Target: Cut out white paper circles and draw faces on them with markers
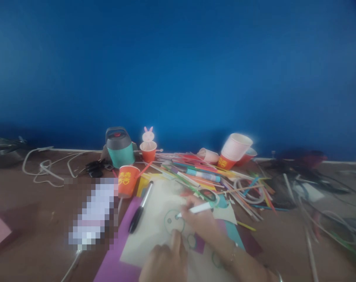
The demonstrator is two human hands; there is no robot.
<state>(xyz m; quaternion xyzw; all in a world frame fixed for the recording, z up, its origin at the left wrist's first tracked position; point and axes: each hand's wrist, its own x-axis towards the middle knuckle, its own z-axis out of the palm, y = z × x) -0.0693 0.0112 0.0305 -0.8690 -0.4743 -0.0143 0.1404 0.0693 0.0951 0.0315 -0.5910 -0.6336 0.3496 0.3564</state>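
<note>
Beyond the left hand and to its left, one teal jar point(121, 155) is standing, with one orange cup point(128, 181) nearer the hand. One dark pen point(137, 218) is lying by the edge of one pale sheet point(144, 237). The left hand point(165, 258) is pressing one extended finger on the sheet — others curling, whether tightly I cannot tell. Above that fingertip, one drawn circle point(174, 226) is showing two dots point(169, 221). The right hand point(197, 217) is pinching one white marker point(199, 208), pointing at the right dot.
</note>
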